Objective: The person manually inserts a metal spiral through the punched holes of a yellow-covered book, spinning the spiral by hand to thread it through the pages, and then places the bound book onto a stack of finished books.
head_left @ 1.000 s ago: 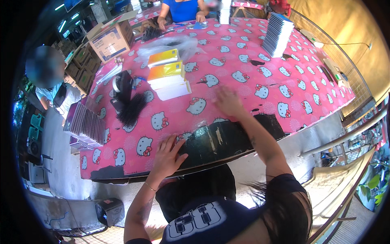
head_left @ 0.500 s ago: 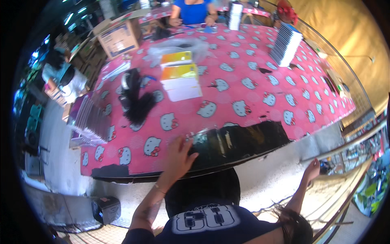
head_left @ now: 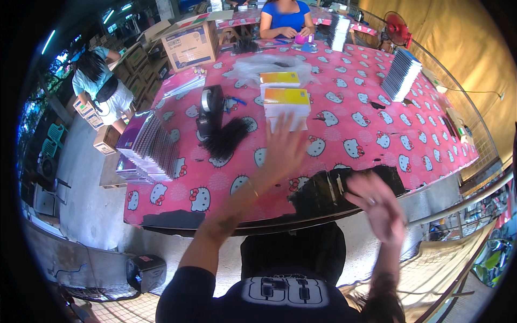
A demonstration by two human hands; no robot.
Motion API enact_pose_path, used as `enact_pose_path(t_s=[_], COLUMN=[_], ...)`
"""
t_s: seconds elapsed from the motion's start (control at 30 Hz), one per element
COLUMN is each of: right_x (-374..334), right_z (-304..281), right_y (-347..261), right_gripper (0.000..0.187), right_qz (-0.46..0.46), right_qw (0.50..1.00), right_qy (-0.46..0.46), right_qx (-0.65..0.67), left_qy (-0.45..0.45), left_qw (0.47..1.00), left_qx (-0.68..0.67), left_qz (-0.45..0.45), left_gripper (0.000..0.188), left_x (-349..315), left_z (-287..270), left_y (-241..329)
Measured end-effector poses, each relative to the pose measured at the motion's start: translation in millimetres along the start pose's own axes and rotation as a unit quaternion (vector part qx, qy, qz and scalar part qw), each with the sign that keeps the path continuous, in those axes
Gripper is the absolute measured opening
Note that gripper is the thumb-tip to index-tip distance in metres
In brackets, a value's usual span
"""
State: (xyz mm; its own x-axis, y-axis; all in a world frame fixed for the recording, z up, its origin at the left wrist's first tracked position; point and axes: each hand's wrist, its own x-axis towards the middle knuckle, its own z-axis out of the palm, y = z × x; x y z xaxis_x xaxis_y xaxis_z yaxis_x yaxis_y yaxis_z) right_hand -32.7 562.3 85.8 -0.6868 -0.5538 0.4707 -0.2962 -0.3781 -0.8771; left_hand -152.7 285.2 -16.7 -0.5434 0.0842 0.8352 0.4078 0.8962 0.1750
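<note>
My left hand (head_left: pixel 286 149) reaches over the table with its fingers spread and nothing in it. Its fingertips overlap the near edge of a stack of booklets with yellow-orange covers (head_left: pixel 287 97); whether they touch it I cannot tell. Behind lies a second yellow-covered stack (head_left: pixel 279 78), by crumpled clear plastic (head_left: pixel 245 69). My right hand (head_left: pixel 379 207), smeared by motion, hangs over the black patch (head_left: pixel 318 195) at the near edge, fingers stretched out and empty. Left of the booklets are a black tape dispenser (head_left: pixel 210 116) and a bundle of thin black strands (head_left: pixel 230 139).
Purple spiral-bound notebooks (head_left: pixel 148 145) stand piled at the table's left edge. A cardboard box (head_left: pixel 188 46) sits at the back left, a tall notebook stack (head_left: pixel 401 75) at the back right. One person (head_left: pixel 286 21) sits across; another (head_left: pixel 105 81) stands at left. A red fan (head_left: pixel 397 28) is behind.
My left hand has moved forward from the near edge toward the booklets. My right hand has come in from the far right to above the black patch. The view has shifted.
</note>
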Motion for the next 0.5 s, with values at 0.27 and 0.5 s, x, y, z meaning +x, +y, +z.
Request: enact_pose_path(t_s=[0.27,0.5], right_x=[11.5,-65.8], right_z=[96.7,79.6], right_y=[-156.4,-222.7], right_gripper=[0.038,0.045], right_qz=[-0.026,-0.165], right_qw=[0.796,0.803], right_qy=[-0.567,-0.496], right_qx=[-0.209,-0.286], left_qy=[-0.033,-0.033], left_qw=[0.99,0.992], left_qx=[0.084,0.021], left_qz=[0.11,0.118], left_gripper=[0.043,0.017], left_x=[57.3,59.6], left_z=[-1.0,20.4], left_y=[-100.7,-100.3])
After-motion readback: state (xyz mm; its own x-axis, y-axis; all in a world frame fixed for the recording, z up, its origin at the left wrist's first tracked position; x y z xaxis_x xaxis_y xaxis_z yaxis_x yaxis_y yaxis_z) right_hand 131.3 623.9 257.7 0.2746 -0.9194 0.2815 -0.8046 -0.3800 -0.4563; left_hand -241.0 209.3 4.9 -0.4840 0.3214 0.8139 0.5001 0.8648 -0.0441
